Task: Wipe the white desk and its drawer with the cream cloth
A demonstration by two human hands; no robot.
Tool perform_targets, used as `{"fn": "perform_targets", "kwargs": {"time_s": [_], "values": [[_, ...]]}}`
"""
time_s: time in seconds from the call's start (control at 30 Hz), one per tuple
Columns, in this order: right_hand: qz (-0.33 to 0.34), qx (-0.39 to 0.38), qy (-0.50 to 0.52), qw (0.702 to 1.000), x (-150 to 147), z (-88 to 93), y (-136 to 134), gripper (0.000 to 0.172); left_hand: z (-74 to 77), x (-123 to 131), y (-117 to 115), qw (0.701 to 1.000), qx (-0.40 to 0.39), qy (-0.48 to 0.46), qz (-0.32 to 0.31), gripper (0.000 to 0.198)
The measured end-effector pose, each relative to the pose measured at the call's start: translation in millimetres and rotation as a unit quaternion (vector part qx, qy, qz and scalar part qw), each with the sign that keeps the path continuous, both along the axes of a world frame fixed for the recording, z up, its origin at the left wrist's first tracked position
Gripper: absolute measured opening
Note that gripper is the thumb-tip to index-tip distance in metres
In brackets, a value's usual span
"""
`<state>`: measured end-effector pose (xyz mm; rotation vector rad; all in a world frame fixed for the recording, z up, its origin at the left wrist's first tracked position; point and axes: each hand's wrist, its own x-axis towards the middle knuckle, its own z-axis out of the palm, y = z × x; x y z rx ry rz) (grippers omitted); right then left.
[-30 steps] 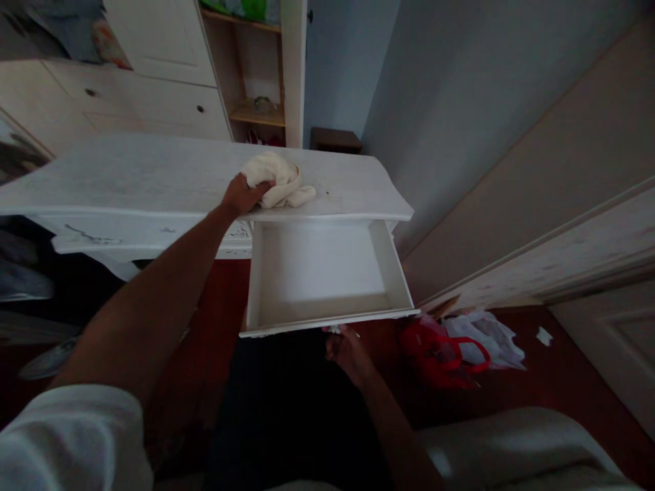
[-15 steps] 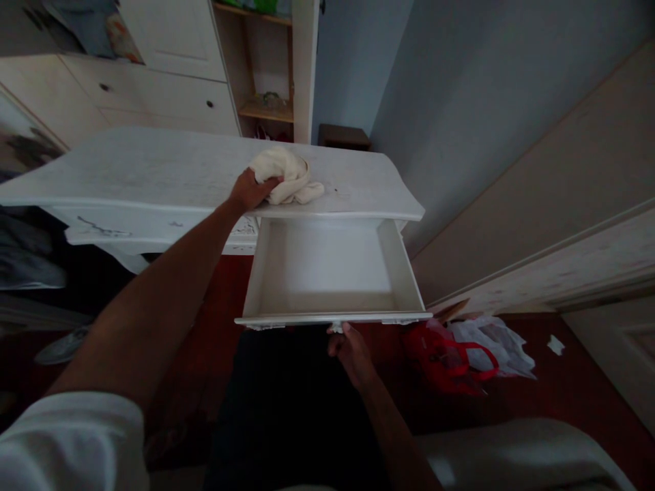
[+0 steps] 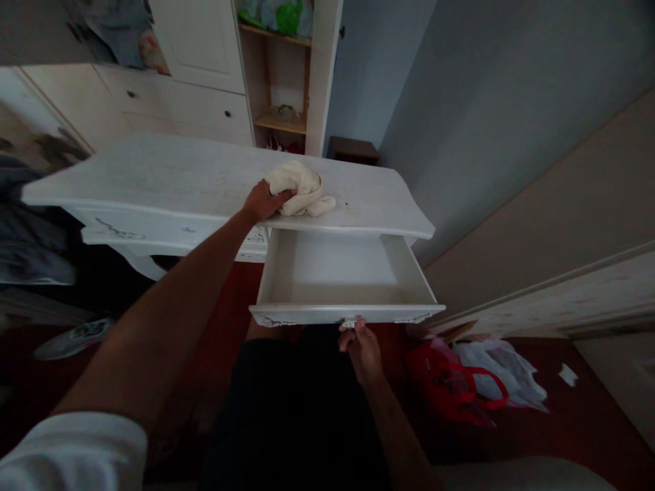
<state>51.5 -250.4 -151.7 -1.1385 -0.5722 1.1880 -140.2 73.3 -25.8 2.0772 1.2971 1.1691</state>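
Observation:
A bunched cream cloth (image 3: 301, 187) lies on the white dressing table (image 3: 189, 167) near its front edge. My left hand (image 3: 267, 200) grips the cloth's left side, with the fingers partly hidden in its folds. Below the tabletop, a white drawer (image 3: 353, 273) is pulled out towards me, and its visible inside holds nothing. At the middle of the drawer's front, my right hand (image 3: 362, 350) has its fingers closed around the ornate drawer knob (image 3: 350, 322). Carved trim decorates both ends of the drawer front.
On the floor at the right lie a red bag (image 3: 450, 382) and a white plastic bag (image 3: 504, 372). Behind the table stands a white cabinet (image 3: 199, 41) with open shelves. A grey wall (image 3: 481, 123) runs along the right. A shoe (image 3: 76, 339) is at the lower left.
The drawer sits slightly further in under the tabletop, my right hand staying on its knob. My left hand remains on the cloth. The whole view has shifted a little.

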Motion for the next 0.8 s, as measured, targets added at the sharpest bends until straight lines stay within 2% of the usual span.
{"fn": "perform_targets", "kwargs": {"time_s": [0.2, 0.8], "values": [[0.03, 0.006, -0.026, 0.999, 10, -2.6, 30, 0.056, -0.2, -1, 0, 1.0, -0.007, -0.003, -0.007, 0.056], [0.012, 0.022, -0.044, 0.999, 26, -3.1, 125, 0.058, -1.8, -4, 2, 1.0, -0.014, -0.009, -0.02, 0.053]]}}
